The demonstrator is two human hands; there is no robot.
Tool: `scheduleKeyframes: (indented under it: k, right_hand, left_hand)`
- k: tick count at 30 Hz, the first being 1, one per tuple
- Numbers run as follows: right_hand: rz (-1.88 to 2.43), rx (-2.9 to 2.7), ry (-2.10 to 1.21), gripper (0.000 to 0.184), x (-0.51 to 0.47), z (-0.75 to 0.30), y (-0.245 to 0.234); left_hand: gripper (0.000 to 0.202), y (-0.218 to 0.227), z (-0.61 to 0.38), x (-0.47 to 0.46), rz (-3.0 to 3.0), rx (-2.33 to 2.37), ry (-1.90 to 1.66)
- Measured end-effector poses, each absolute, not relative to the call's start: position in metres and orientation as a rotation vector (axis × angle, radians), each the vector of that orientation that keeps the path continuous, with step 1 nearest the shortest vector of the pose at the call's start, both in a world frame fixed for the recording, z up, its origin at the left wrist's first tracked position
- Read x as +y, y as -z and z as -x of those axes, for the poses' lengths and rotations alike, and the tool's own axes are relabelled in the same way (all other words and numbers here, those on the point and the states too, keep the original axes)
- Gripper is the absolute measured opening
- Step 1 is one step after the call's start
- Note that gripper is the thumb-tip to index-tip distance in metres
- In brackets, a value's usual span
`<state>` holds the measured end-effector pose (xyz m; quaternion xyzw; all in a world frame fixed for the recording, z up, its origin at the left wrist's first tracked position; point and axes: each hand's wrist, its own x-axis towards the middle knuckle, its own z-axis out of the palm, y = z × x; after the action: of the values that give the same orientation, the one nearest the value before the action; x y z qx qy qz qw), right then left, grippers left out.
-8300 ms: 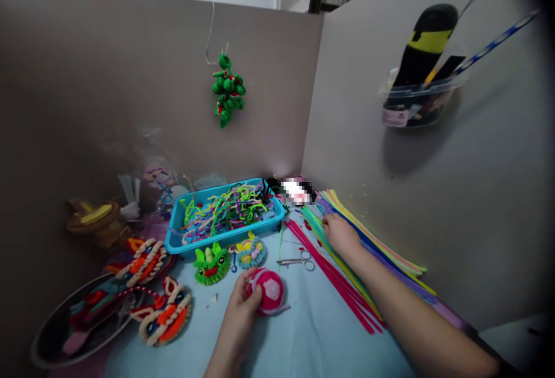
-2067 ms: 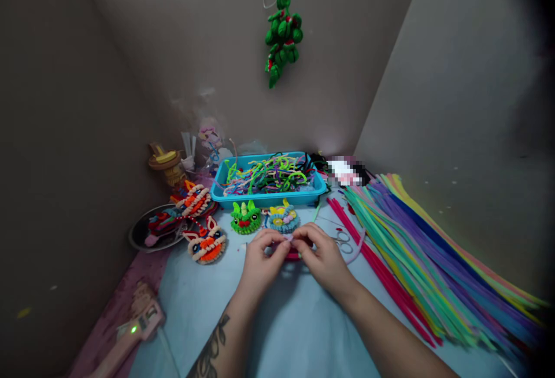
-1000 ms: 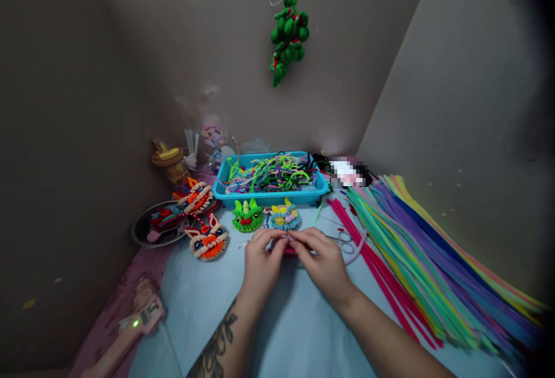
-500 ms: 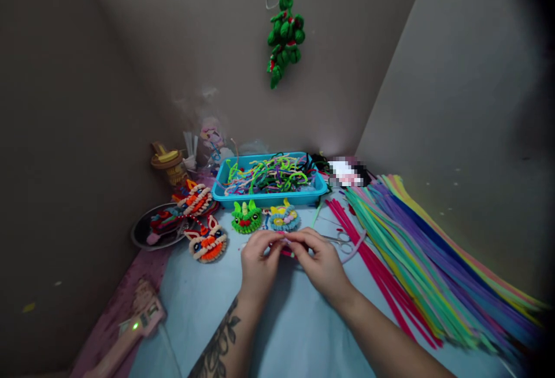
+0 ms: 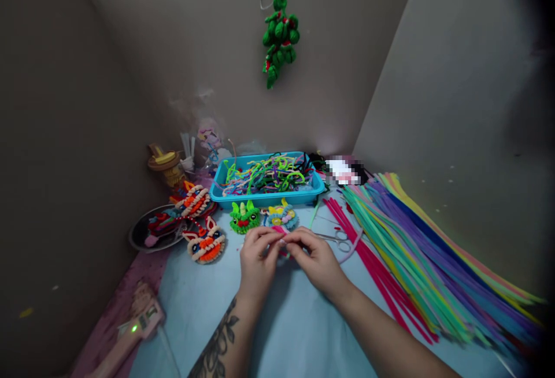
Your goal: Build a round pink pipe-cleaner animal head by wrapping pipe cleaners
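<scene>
My left hand (image 5: 256, 258) and my right hand (image 5: 315, 255) meet over the light blue table top (image 5: 286, 332), fingers curled together around a small pink pipe-cleaner piece (image 5: 281, 232) that is mostly hidden between them. A pale pink pipe cleaner (image 5: 353, 245) trails off to the right from under my right hand. Just behind my fingers lie a green fuzzy face (image 5: 243, 218) and a blue-and-yellow fuzzy face (image 5: 281, 215). Small scissors (image 5: 338, 238) rest to the right of my right hand.
A turquoise tray (image 5: 303, 196) of mixed pipe-cleaner scraps sits at the back. Long coloured pipe cleaners (image 5: 416, 245) fan along the right wall. Orange-and-cream fuzzy masks (image 5: 207, 245) and a dark plate (image 5: 141, 240) are left. A pink glue gun (image 5: 130, 326) lies near left. A green ornament (image 5: 280, 37) hangs above.
Earlier my right hand reached to the long pipe cleaners while my left held the pink ball. Now both hands work together at the pink piece, shifted slightly toward the fuzzy faces.
</scene>
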<state>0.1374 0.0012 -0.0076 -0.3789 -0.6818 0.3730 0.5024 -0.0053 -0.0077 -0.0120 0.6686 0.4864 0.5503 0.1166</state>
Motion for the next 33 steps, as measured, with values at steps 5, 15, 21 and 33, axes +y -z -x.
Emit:
scheduleKeyframes:
  k: [5,15,21,33]
  right_hand:
    - [0.927,-1.641,-0.853,0.013,0.001,-0.137,0.009]
    - [0.771,-1.954,-0.696,0.031,0.001,-0.148,0.0]
    - [0.77,-1.938,-0.559,0.025,0.003,-0.152,0.0]
    - [0.804,-1.927,-0.295,0.022,0.003,-0.157,0.002]
  left_hand:
    - [0.008,0.007,0.004,-0.008,-1.995,1.43,-1.528]
    - [0.009,0.0,0.007,-0.008,-2.049,1.321,-1.373]
    - [0.012,-0.005,0.007,-0.008,-2.002,1.261,-1.4]
    - [0.014,-0.008,0.006,-0.009,-1.964,1.242,-1.395]
